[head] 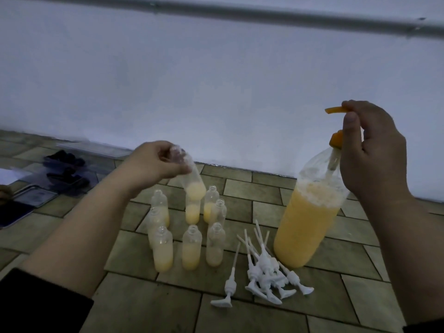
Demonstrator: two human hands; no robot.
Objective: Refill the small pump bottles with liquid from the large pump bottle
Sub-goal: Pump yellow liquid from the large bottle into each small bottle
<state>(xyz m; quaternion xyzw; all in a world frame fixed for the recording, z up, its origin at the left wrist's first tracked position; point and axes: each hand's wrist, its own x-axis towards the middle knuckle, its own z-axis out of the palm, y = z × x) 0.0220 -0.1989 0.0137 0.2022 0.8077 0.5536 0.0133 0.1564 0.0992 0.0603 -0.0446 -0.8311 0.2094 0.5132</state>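
My left hand [153, 162] grip curled round a tilted small bottle [192, 181] above the other small bottles [189, 246] on the floor, my right hand [370, 150] grip pinching the orange pump [335, 109] atop the large bottle [310, 217], loose white pumps [266, 272] between them.

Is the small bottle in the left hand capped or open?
Open. The small bottle in the left hand shows a bare neck; the white pumps lie on the floor.

I see a tiled floor [240, 308] running up to a pale wall [216, 80], with a grey pipe [264, 14] along the wall's top. At the floor's far left edge lie dark sandals [66, 169], a metal tray [36, 195] and white paper [10, 176].
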